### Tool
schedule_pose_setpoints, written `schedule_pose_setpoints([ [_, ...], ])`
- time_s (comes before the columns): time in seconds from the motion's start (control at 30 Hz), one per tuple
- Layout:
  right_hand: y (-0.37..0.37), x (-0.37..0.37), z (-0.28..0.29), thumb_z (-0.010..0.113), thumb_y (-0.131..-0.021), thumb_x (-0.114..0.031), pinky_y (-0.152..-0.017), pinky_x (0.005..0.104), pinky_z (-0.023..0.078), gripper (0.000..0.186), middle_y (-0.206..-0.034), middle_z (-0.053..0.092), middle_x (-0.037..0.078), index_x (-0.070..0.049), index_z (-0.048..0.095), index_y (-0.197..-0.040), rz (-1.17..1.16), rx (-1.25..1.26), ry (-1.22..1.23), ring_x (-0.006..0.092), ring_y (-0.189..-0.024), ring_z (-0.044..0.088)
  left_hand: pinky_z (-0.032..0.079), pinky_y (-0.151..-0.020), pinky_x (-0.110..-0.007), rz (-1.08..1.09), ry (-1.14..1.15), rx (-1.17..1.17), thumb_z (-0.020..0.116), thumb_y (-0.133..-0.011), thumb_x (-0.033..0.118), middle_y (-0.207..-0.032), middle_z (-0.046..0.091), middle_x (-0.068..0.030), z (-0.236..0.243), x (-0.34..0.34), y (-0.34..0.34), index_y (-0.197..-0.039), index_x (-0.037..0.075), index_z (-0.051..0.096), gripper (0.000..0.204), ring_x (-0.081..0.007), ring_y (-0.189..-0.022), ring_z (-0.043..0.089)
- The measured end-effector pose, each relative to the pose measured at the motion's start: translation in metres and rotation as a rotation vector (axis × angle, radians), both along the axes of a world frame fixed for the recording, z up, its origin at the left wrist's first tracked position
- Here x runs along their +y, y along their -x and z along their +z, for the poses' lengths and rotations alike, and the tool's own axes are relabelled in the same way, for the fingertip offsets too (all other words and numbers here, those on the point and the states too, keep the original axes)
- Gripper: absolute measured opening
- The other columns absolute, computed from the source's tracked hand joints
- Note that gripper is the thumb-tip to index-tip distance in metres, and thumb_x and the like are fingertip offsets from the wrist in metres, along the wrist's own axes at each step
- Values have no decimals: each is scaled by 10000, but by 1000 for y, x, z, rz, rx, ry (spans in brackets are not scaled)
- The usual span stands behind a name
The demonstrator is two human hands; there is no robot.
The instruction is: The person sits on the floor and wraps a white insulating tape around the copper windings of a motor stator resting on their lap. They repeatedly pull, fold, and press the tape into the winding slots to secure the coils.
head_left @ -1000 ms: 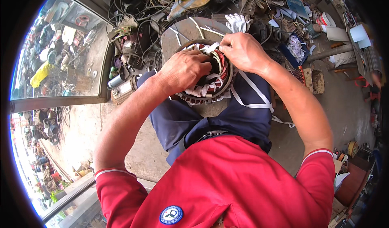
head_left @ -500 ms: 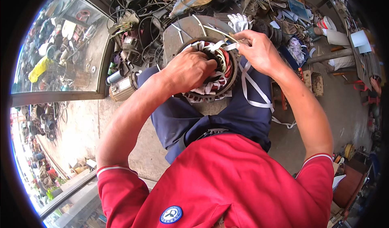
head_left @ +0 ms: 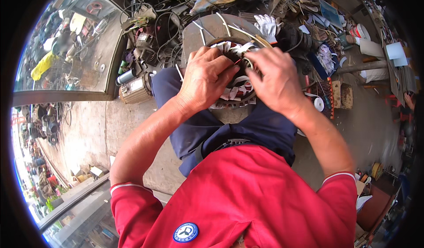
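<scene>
Between my knees stands a round motor stator (head_left: 234, 103), its copper-red windings partly wrapped in white cloth tape (head_left: 238, 48). My left hand (head_left: 204, 78) lies over the stator's left side, with its fingers bent and thumb pressed in toward the windings; whatever those fingers grip is hidden. On the right side, my right hand (head_left: 276, 80) is smeared by motion. Its thumb and fingers stand apart at the inner edge of the windings, and nothing shows between them. A short bit of red wire or sleeving (head_left: 237, 62) sticks out between the two hands.
Pale sleeving lengths (head_left: 223, 25) lie on the stand (head_left: 194, 38) behind the stator. Beside them rests a white work glove (head_left: 267, 26). A white tape roll (head_left: 318, 103) is by my right leg. A small motor (head_left: 134, 89) sits left, below a glass pane (head_left: 66, 49). Cables (head_left: 165, 23) heap up behind.
My right hand has come down and inward from a stretched strip of white tape to the windings. My left hand has drawn slightly back. The tape strip no longer shows across my right thigh.
</scene>
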State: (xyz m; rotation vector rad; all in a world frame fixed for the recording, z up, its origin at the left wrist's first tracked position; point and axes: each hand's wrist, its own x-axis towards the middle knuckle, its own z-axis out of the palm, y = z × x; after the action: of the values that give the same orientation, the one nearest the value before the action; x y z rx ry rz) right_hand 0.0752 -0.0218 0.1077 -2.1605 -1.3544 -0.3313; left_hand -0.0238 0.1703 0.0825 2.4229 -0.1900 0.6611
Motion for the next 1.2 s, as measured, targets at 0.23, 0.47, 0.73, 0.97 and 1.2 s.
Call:
schedule_pose_setpoints([
  [0.23, 29, 23, -34, 772, -772, -116, -754, 422, 445, 185, -873, 660, 71, -90, 662, -919, -35, 82, -71, 294, -868, 642, 444, -804, -438, 77, 227, 129, 730, -898, 169, -880, 645, -86, 13, -11, 18, -919, 66, 744, 106, -311, -883, 603],
  [0.47, 35, 17, -37, 767, -794, -43, -707, 429, 481, 145, -815, 650, 83, -61, 634, -850, -133, 233, -345, 310, -771, 631, 494, -948, -425, -247, -90, 171, 705, -835, 68, -1086, 717, -122, 6, 7, -14, -1101, 19, 710, 271, -332, -1049, 666],
  [0.73, 37, 18, -41, 768, -806, -16, -716, 406, 518, 119, -815, 683, 108, -39, 662, -854, -171, 423, -479, 316, -774, 663, 501, -854, -404, -285, -321, 78, 666, -847, 175, -951, 697, -63, -13, 9, -33, -938, 81, 712, 139, -274, -960, 672],
  [0.97, 34, 20, -41, 752, -849, -14, -664, 357, 538, 85, -790, 694, 128, 2, 669, -850, -251, 705, -519, 264, -712, 691, 495, -851, -409, -260, -322, 160, 650, -840, 151, -891, 698, -60, -7, 6, -34, -847, 69, 679, 86, -274, -911, 669],
  [1.2, 36, 14, -40, 761, -812, 0, -684, 378, 529, 109, -793, 695, 119, -17, 658, -838, -145, 434, -463, 295, -726, 680, 502, -819, -410, -226, -290, 81, 666, -825, 167, -854, 668, -57, -12, 6, -28, -828, 84, 684, 84, -274, -876, 656],
])
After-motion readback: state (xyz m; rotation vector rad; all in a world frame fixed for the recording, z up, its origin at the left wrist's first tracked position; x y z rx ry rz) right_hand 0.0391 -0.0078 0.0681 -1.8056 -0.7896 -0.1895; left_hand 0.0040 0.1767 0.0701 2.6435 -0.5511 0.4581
